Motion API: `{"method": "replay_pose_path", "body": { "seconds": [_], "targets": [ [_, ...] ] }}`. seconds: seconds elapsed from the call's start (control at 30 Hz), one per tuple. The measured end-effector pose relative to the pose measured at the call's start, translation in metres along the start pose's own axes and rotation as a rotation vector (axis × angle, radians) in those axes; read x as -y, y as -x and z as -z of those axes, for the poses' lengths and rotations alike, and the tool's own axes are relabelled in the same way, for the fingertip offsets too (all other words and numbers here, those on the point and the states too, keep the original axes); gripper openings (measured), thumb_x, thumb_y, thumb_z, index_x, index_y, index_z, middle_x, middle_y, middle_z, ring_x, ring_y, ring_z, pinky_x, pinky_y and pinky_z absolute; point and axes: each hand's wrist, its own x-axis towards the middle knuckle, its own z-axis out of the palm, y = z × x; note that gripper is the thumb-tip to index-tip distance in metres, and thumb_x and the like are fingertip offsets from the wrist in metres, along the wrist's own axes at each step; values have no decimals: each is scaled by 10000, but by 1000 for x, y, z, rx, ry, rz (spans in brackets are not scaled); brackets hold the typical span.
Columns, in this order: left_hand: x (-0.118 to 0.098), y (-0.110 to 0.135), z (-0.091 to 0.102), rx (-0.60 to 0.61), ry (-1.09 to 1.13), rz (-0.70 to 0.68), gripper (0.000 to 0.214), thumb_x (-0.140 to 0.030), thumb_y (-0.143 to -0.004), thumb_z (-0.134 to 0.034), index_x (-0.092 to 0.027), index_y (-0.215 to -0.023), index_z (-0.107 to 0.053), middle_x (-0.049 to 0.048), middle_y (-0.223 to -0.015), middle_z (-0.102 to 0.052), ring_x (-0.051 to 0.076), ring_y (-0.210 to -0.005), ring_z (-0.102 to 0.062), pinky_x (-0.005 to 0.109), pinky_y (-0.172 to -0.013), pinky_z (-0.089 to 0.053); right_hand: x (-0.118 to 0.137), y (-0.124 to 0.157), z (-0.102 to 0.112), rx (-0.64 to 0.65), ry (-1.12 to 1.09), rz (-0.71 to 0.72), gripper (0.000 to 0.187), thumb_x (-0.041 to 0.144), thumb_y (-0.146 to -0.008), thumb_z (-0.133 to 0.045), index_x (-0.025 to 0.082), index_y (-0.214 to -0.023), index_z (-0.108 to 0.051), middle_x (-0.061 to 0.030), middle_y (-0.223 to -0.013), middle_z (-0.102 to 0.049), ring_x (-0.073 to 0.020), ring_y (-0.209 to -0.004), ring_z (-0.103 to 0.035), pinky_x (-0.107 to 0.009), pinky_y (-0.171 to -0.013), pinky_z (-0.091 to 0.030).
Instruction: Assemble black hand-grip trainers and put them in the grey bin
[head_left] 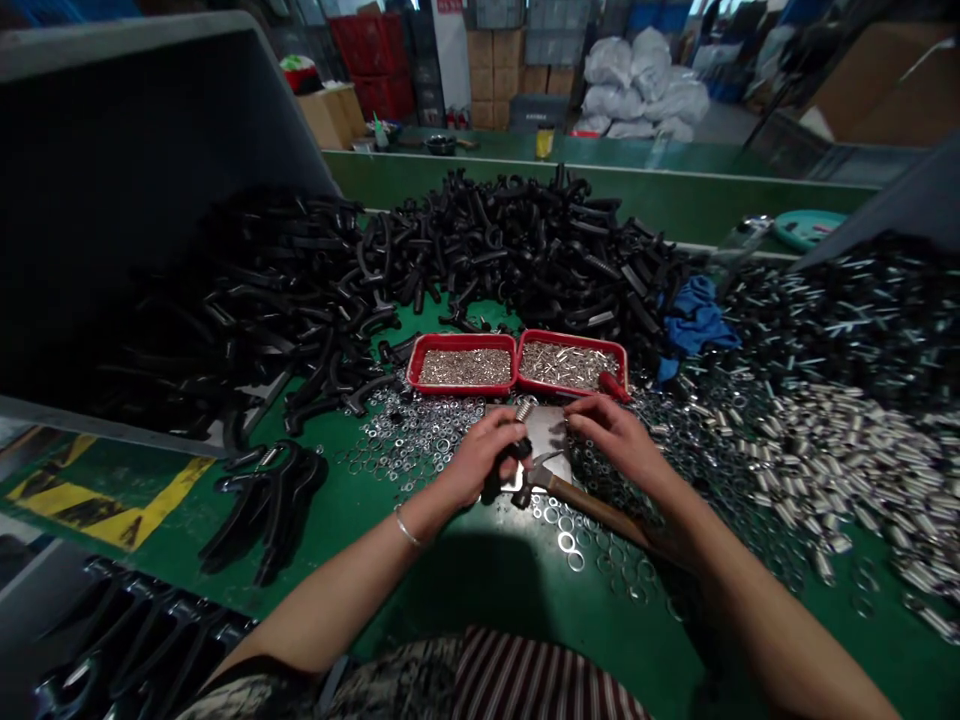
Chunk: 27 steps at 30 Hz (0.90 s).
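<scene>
My left hand [487, 455] is closed around a black part with a metal spring [524, 408] standing out at its top. It holds this part over a flat metal plate [555, 430]. The fingers of my right hand [611, 432] are pinched together by the plate's upper right edge; what is between them is too small to make out. A hammer [600, 512] with a wooden handle lies below my hands, its head on the plate's lower edge. Two red trays hold small metal pieces: fine ones in the left tray [463, 388], thin pins in the right tray [574, 387].
Black curved handles [487, 240] are heaped behind the trays, spilling from a grey bin [296, 110]. Loose rings [412, 430] surround the plate. Metal cylinders [832, 450] and a blue cloth [697, 315] lie right. Several assembled black handles [274, 510] sit left.
</scene>
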Motion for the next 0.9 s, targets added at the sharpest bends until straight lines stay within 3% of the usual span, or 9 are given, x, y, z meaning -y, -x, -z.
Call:
{"method": "replay_pose_path", "body": {
  "seconds": [0.07,0.13,0.2,0.3,0.43,0.6,0.73,0.8,0.9],
  "targets": [
    [-7,-1,10,-128,73,-112,252,-410,-903,-589,-189,-977,-496,-1,-739,-648,64,-518,-515,180,-508,-383,-15,11,23,-20,272,45,165,388,-900,-626,236,-918,-688,-47,-929,-688,-227,-881,-619,-402,-841,-465],
    [-12,0,21,-146,89,-118,259,-416,-913,-579,-176,-984,-511,35,-822,-676,85,-596,-566,204,-572,-440,-29,26,36,41,448,73,162,351,-923,-588,231,-865,-681,-58,-880,-675,-240,-865,-609,-414,-835,-461],
    [-12,0,26,-99,56,-48,276,-419,-902,-601,-165,-982,-524,54,-839,-688,98,-609,-582,216,-579,-452,-37,41,34,105,551,75,168,322,-944,-552,226,-882,-675,-76,-891,-664,-250,-876,-596,-412,-827,-467],
    [-1,-1,21,-64,27,7,296,-431,-890,-625,-165,-969,-523,57,-818,-698,95,-584,-574,204,-556,-425,-37,54,16,103,733,41,166,281,-957,-521,199,-908,-657,-121,-950,-640,-274,-917,-572,-411,-831,-471],
    [16,-5,6,-169,-28,-46,352,-491,-868,-658,-179,-948,-516,28,-761,-692,72,-518,-507,187,-518,-369,-32,54,5,102,913,7,199,239,-970,-476,186,-847,-624,-132,-919,-611,-276,-901,-556,-388,-804,-468],
    [22,-8,-6,-257,-215,-178,332,-521,-930,-558,-189,-940,-557,32,-840,-707,99,-587,-544,220,-572,-421,-40,44,20,16,943,116,202,288,-979,-478,185,-869,-614,-131,-950,-616,-285,-918,-545,-419,-843,-457],
    [20,-11,-12,-277,-414,-307,321,-467,-981,-490,-184,-962,-639,68,-994,-703,165,-862,-622,285,-783,-473,-34,32,15,-156,723,64,200,351,-947,-538,188,-854,-609,-126,-903,-635,-288,-887,-582,-454,-849,-470],
    [19,-11,-17,-311,-478,-369,288,-424,-997,-476,-190,-992,-644,66,-1013,-689,181,-956,-615,311,-888,-449,-18,27,1,-241,402,-17,233,404,-923,-590,186,-996,-631,-112,-965,-668,-270,-884,-623,-454,-860,-490],
    [17,-10,-24,-368,-513,-461,239,-383,-1011,-459,-196,-1043,-604,67,-1042,-655,187,-1003,-595,320,-931,-430,8,21,-30,-190,-243,-173,343,468,-898,-647,216,-1131,-636,-57,-985,-699,-196,-817,-673,-382,-827,-538]
  ]
}}
